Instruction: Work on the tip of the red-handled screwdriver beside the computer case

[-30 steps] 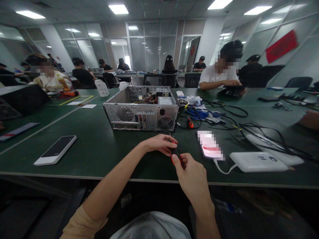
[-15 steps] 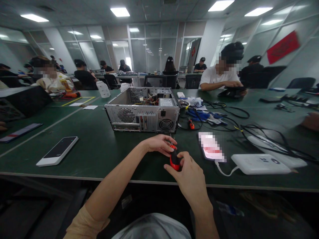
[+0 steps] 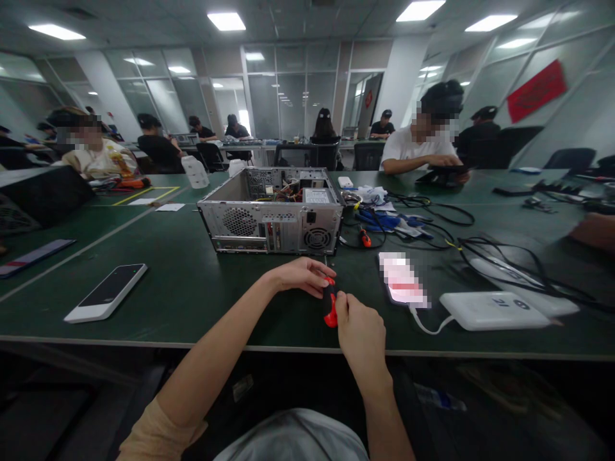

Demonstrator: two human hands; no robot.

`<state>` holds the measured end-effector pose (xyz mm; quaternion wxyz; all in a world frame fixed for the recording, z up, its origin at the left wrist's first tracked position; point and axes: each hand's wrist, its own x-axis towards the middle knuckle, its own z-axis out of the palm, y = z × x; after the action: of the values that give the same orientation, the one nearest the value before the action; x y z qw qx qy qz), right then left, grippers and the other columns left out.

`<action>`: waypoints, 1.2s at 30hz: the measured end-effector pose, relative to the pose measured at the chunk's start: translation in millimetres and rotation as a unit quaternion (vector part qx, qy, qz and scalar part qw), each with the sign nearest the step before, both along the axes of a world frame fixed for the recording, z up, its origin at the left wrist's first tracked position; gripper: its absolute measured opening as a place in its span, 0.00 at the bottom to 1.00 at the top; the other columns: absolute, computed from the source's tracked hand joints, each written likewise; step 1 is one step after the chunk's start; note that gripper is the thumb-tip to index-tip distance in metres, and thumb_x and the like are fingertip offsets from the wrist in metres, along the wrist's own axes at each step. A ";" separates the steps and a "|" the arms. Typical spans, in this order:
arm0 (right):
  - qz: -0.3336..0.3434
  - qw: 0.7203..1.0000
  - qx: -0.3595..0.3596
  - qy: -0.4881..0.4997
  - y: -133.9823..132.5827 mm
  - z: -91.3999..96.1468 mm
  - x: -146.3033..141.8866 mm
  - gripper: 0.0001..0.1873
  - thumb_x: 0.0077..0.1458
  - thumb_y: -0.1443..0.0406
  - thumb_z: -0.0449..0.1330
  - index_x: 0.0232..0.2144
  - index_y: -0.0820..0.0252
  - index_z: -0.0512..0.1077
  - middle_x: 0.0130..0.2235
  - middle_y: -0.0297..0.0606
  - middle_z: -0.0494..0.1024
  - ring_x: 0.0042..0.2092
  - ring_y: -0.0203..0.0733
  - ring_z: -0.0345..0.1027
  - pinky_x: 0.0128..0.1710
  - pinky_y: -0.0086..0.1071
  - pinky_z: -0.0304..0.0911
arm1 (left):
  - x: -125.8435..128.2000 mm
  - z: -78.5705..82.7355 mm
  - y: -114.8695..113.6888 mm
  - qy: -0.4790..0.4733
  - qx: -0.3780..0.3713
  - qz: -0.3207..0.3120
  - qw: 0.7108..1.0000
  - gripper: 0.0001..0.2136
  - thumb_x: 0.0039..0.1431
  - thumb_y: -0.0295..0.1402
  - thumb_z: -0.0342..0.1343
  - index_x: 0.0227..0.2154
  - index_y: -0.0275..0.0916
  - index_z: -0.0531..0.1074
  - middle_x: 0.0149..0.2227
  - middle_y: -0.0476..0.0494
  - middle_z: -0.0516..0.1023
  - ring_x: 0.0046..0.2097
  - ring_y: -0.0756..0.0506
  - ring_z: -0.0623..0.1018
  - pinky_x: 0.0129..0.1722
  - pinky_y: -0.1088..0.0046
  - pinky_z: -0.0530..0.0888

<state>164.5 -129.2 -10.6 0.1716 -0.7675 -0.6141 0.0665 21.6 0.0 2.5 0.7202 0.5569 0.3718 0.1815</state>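
Screwdriver (image 3: 330, 302) was just this side of the case (image 3: 294, 229), its front end pinched by the left hand (image 3: 302, 275); the right hand's (image 3: 362, 326) thumb, spread a moment earlier, had closed against the handle, suggesting a regrip.

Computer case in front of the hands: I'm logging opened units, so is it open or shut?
Open: the computer case has no cover on top; wires and a labelled metal box show inside.

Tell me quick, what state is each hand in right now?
Left hand: closed, fingers curled around the front end of the red-and-black screwdriver.
Right hand: closed against the screwdriver's side; firmness can't be told.
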 end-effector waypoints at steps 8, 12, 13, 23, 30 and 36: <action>0.034 0.991 0.086 0.092 -11.8 4.2 -0.6 0.20 0.52 0.50 0.63 0.41 0.55 0.66 0.38 0.39 0.77 0.37 0.47 0.73 0.33 0.33 0.56 | 5.2 -1.7 0.2 0.010 -0.011 0.033 0.999 0.18 0.37 0.25 0.73 0.36 0.34 0.79 0.35 0.42 0.81 0.33 0.48 0.80 0.38 0.68 0.79; 0.029 0.987 0.090 0.126 -11.8 2.2 -1.4 0.15 0.53 0.54 0.63 0.36 0.56 0.67 0.34 0.37 0.77 0.35 0.45 0.72 0.34 0.33 0.58 | 4.2 -3.2 1.7 0.015 -0.004 0.028 0.999 0.17 0.39 0.26 0.73 0.36 0.35 0.79 0.36 0.43 0.81 0.34 0.48 0.81 0.39 0.69 0.79; 0.028 0.986 0.095 0.137 -11.2 1.4 -1.2 0.15 0.53 0.53 0.63 0.35 0.57 0.67 0.33 0.37 0.77 0.34 0.45 0.72 0.34 0.33 0.58 | 3.4 -3.6 2.2 0.013 -0.003 0.023 1.000 0.18 0.40 0.27 0.73 0.37 0.35 0.79 0.36 0.42 0.81 0.34 0.48 0.81 0.39 0.69 0.79; 0.068 0.990 0.035 0.117 -10.6 1.7 -1.0 0.22 0.67 0.52 0.44 0.32 0.57 0.71 0.33 0.41 0.79 0.35 0.46 0.74 0.34 0.34 0.54 | 3.3 -1.5 0.5 -0.010 -0.036 -0.004 0.999 0.23 0.38 0.29 0.74 0.42 0.37 0.79 0.44 0.39 0.81 0.36 0.49 0.80 0.36 0.74 0.77; 0.058 0.987 0.095 0.113 -17.4 7.4 -1.6 0.20 0.52 0.53 0.64 0.43 0.55 0.67 0.40 0.38 0.75 0.38 0.46 0.72 0.35 0.33 0.59 | 10.8 -5.9 -0.5 0.034 0.010 0.033 0.999 0.27 0.35 0.34 0.75 0.43 0.36 0.76 0.34 0.43 0.81 0.29 0.49 0.79 0.29 0.74 0.77; 0.050 0.980 0.099 0.164 -15.4 3.9 2.4 0.14 0.58 0.53 0.59 0.37 0.56 0.69 0.32 0.35 0.77 0.34 0.44 0.73 0.34 0.33 0.57 | 15.5 -3.5 -5.9 0.067 0.081 0.066 0.992 0.23 0.40 0.42 0.73 0.37 0.35 0.74 0.27 0.49 0.76 0.24 0.53 0.75 0.26 0.75 0.76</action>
<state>166.9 -144.6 -6.7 0.3420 -0.6932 -0.6190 0.1390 37.1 -5.9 -0.9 0.6324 0.5990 0.4393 0.2199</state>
